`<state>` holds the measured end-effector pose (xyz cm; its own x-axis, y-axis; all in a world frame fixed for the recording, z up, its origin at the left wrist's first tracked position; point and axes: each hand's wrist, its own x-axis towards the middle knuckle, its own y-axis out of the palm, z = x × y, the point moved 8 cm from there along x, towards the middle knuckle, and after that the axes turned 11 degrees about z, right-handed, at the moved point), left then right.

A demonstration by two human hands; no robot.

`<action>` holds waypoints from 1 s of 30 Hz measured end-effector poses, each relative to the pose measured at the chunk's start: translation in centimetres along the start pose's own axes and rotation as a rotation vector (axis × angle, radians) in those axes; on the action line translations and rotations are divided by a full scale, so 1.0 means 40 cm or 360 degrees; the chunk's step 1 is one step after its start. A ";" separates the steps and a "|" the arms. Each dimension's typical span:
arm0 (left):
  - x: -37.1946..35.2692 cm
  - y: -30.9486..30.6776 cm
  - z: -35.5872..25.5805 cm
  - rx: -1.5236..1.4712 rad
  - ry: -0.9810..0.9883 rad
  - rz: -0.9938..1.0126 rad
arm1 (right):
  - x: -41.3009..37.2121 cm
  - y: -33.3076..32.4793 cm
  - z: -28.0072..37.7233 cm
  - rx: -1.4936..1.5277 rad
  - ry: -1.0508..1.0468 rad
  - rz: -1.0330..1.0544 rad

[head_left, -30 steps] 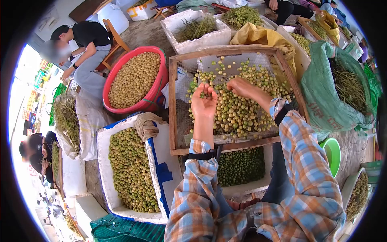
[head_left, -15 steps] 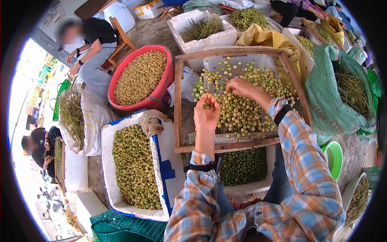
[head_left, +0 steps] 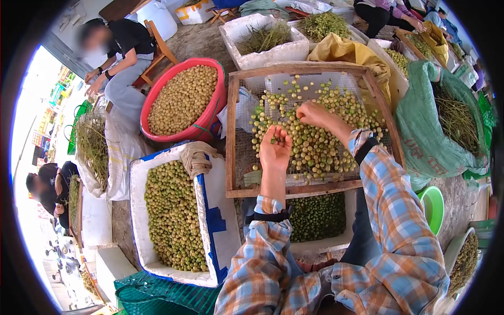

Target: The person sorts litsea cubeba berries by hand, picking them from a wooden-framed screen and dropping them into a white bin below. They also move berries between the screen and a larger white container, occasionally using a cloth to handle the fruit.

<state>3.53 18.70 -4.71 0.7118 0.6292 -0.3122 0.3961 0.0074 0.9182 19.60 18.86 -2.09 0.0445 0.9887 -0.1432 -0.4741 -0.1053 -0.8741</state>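
Observation:
Small round yellow-green fruits (head_left: 328, 149) lie spread over a wood-framed wire mesh screen (head_left: 294, 191). My left hand (head_left: 275, 153) is palm up above the screen's near left part, its fingers curled round a few small green fruits. Among the fruits at the middle of the screen is my right hand (head_left: 313, 114), back upward, fingers bent down and together. Its fingertips touch the pile; whatever they pinch is hidden. Under the near edge of the screen, a white box (head_left: 320, 245) contains smaller dark green fruits (head_left: 317, 218).
At left stand a white foam box (head_left: 139, 220) of fruits and a red tub (head_left: 220, 107) heaped with paler ones. A green sack (head_left: 420, 118) of stems borders the screen's right side, above a green bucket (head_left: 433, 210). Another person (head_left: 128, 63) sits at upper left.
My left hand has shifted slightly right and down, its fingers curling further over the green fruits. My right hand stays almost in place among the fruits.

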 end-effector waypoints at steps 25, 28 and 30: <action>0.005 0.034 0.024 -0.0156 0.0000 0.0283 | -0.053 -0.014 0.016 -0.0625 0.0495 0.0197; 0.001 0.038 0.017 -0.0087 0.0001 0.0326 | -0.049 -0.008 0.008 -0.0487 0.0589 0.0334; -0.009 0.035 0.016 -0.0040 -0.0005 0.0210 | -0.051 -0.016 0.010 -0.0388 0.0614 0.0285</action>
<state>4.19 17.96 -3.48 0.7588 0.6233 -0.1891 0.2842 -0.0556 0.9572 19.45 16.94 -1.06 0.3256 0.8459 -0.4224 -0.2863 -0.3376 -0.8967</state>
